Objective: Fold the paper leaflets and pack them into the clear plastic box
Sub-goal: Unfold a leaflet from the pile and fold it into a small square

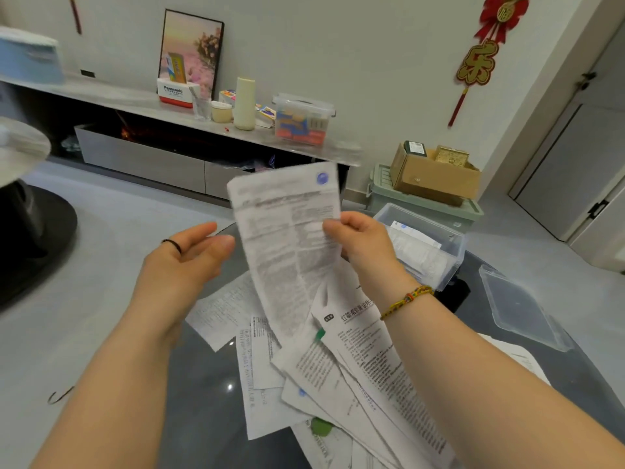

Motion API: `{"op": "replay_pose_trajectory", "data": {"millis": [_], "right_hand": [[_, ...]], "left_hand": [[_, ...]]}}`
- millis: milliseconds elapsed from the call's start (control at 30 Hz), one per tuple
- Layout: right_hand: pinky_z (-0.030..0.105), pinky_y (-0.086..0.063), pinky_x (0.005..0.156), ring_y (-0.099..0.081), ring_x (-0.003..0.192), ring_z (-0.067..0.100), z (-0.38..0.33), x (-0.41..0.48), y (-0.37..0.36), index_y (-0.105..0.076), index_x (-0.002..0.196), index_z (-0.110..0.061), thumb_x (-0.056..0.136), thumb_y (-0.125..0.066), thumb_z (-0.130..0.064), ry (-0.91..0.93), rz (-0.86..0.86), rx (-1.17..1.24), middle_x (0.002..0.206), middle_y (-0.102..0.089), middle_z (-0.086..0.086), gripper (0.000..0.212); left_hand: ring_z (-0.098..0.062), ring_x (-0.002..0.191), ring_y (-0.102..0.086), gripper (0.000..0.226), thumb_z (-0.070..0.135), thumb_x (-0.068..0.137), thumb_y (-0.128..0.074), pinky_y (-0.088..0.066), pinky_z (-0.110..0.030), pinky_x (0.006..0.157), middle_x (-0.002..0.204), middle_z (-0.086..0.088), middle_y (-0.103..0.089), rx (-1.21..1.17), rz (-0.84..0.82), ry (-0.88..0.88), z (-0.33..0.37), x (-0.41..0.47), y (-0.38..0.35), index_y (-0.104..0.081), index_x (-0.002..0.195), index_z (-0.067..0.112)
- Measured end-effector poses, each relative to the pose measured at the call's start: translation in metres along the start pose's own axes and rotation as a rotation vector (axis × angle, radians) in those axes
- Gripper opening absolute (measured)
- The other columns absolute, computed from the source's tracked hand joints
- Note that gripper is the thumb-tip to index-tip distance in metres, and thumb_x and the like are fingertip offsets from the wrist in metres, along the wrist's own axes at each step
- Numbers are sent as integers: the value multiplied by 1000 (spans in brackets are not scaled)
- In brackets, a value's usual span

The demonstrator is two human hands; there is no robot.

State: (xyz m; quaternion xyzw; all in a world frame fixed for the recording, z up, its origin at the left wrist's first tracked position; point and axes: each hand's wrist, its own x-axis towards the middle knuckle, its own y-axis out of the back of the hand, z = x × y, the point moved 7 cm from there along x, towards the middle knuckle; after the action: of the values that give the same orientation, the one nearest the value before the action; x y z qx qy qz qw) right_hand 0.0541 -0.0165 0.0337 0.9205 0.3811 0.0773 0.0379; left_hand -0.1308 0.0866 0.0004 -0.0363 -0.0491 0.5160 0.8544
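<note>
My right hand point(358, 238) pinches the right edge of a printed paper leaflet point(287, 238) and holds it up, unfolded and creased, above the table. Just left of the leaflet my left hand point(189, 255) hovers with fingers relaxed, holding nothing. A loose pile of several more leaflets point(338, 367) lies below on the dark glass table point(203, 401). The clear plastic box point(449, 242) stands to the right, behind my right hand, with folded paper inside. Its clear lid point(521, 309) lies flat on the table further right.
A pale green bin point(422, 204) with a cardboard carton point(436, 177) on it stands on the floor behind the box. Along the wall runs a low shelf point(142, 99) with a lidded container point(304, 120), a cream vase and a framed picture. At far left is a dark round stand point(30, 231).
</note>
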Motion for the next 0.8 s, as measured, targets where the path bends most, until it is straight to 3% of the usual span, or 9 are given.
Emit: {"op": "replay_pose_trajectory", "data": {"millis": [67,133,233,333,467,567,667,733,800], "right_hand": [[15,-42,46,-52,50,6,-6,1,13,-57,68,-16,87,-54,-4,12,127,122,60,-58,-4,23],[16,-46,51,-51,57,8,-18,2,25,-56,67,-17,88,-53,-5,58,230,189,65,-56,-2,24],[19,-47,56,-51,58,9,-37,1,44,-52,65,-16,90,-52,-6,124,329,288,65,-55,-1,27],[27,-48,59,-51,60,14,-45,-1,66,-48,64,-14,90,-52,-8,125,386,323,65,-52,4,28],[27,-50,57,-52,60,16,-46,-10,87,-45,64,-13,91,-50,-8,103,405,385,66,-51,6,28],[26,-53,56,-56,64,18,-53,-17,96,-49,69,-11,91,-50,-8,123,425,343,71,-56,8,22],[27,-53,57,-56,64,18,-73,-23,99,-51,66,-13,89,-53,-7,207,461,263,69,-56,6,23],[34,-52,64,-53,64,20,-90,-27,96,-51,64,-16,87,-54,-7,295,478,187,65,-54,3,25],[39,-48,66,-48,63,20,-108,-34,89,-51,64,-17,86,-56,-8,403,458,82,61,-52,6,24]], "left_hand": [[-8,97,-61,32,24,83,-59,-45,-31,91,104,7,-63,24,-60,8,-3,-4,-12,-53,115,26],[-10,99,-60,28,30,83,-58,-43,-31,93,109,7,-62,71,-101,16,-7,-7,-23,-52,111,31],[-12,98,-60,26,29,85,-56,-43,-23,85,106,6,-63,30,-131,25,-9,-8,-33,-53,110,30],[-12,95,-61,19,28,86,-55,-43,-24,84,102,6,-66,36,-144,-2,-7,-9,-41,-55,105,30],[5,76,-65,13,23,86,-54,-47,-15,72,89,12,-67,56,-214,-85,5,-15,-53,-59,95,30],[16,78,-60,21,38,78,-61,-45,0,67,94,19,-65,147,-307,-195,20,-27,-66,-54,98,40],[20,91,-55,57,67,50,-67,-44,2,72,103,34,-59,175,-361,-317,39,-42,-79,-46,101,53],[23,93,-52,57,63,53,-73,-42,4,71,99,46,-54,198,-306,-377,47,-48,-84,-43,101,57],[22,91,-54,37,40,70,-69,-43,1,69,90,46,-57,158,-211,-401,50,-51,-87,-47,97,54]]}}
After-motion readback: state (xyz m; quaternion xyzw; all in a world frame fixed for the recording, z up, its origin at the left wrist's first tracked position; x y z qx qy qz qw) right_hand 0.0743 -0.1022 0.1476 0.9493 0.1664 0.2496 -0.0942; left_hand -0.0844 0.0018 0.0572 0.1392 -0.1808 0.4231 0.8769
